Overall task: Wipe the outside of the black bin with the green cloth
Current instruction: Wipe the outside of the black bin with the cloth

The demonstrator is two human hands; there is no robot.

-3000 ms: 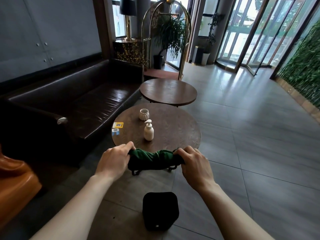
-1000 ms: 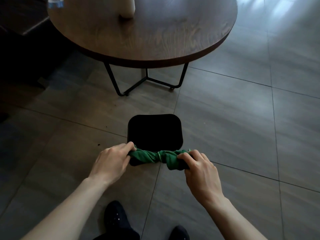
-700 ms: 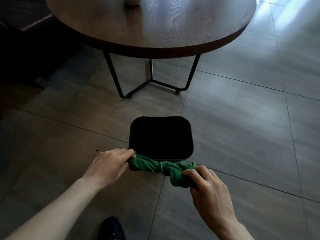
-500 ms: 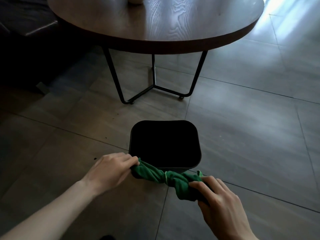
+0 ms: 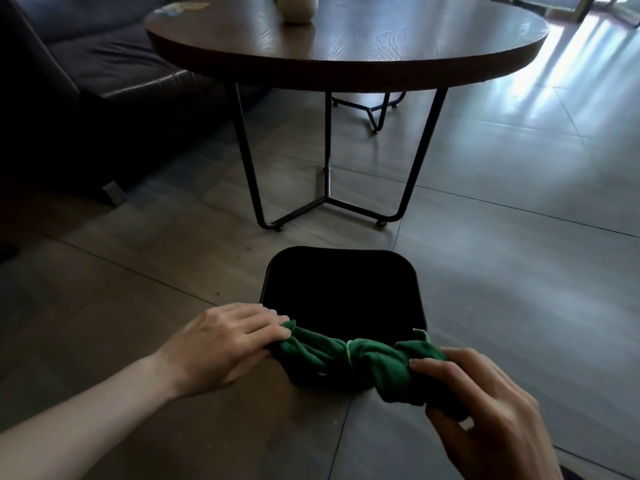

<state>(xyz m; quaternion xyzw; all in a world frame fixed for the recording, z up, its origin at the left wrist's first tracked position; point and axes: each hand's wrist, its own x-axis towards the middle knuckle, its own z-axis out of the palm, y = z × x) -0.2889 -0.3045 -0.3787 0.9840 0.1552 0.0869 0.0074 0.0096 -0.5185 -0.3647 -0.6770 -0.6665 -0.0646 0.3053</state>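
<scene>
My left hand (image 5: pixel 225 344) and right hand (image 5: pixel 485 407) each clench an end of the twisted green cloth (image 5: pixel 360 358), stretched across the near side of the black bin (image 5: pixel 341 292) standing on the tiled floor (image 5: pixel 502 271) before the round table (image 5: pixel 346 50).

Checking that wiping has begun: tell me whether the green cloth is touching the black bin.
Cannot tell. In the head view the green cloth, stretched between the left hand and right hand, overlaps the black bin at its near rim, but no contact or gap shows plainly.
</scene>
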